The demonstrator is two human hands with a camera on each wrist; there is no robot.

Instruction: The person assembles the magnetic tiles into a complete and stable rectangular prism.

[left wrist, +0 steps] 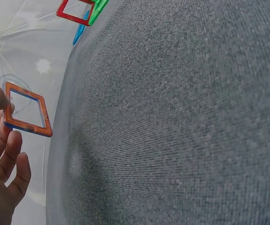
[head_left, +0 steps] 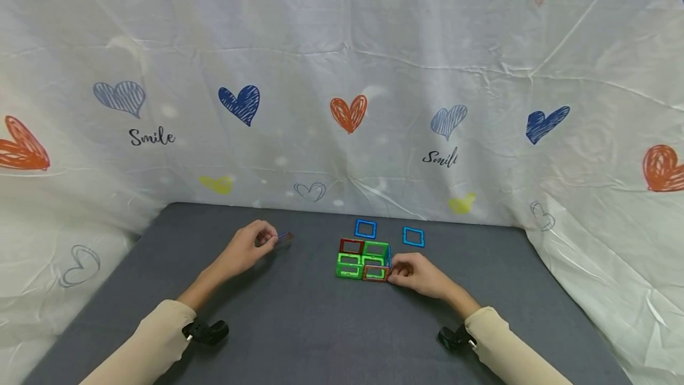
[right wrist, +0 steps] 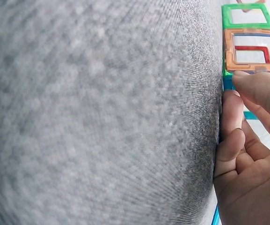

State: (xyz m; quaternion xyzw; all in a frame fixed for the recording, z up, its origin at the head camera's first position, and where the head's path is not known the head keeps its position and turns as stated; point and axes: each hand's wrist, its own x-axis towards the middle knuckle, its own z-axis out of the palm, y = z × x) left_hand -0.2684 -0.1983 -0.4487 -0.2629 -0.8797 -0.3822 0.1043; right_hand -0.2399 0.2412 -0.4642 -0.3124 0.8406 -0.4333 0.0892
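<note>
My left hand (head_left: 249, 249) pinches an orange square magnetic tile (left wrist: 28, 129) by one edge, raised over the left part of the table; blue shows along its back edges. To the right stands a low block of magnetic tiles (head_left: 350, 270), made of green, red, orange and blue open frames. At its front right corner, my right hand (head_left: 419, 275) grips the side with thumb and curled fingers. There, the right wrist view shows the thumb against the lower edge of an orange tile (right wrist: 229, 51), beside a blue edge. The curled fingers partly hide that side.
Two loose blue square tiles (head_left: 366, 221) (head_left: 414, 245) lie behind the block, near the table's far edge. A dark grey cloth covers the table (head_left: 299, 337). Behind it hangs a white curtain (head_left: 299, 153) printed with hearts. A dark band with a device (head_left: 205, 333) sits on each wrist.
</note>
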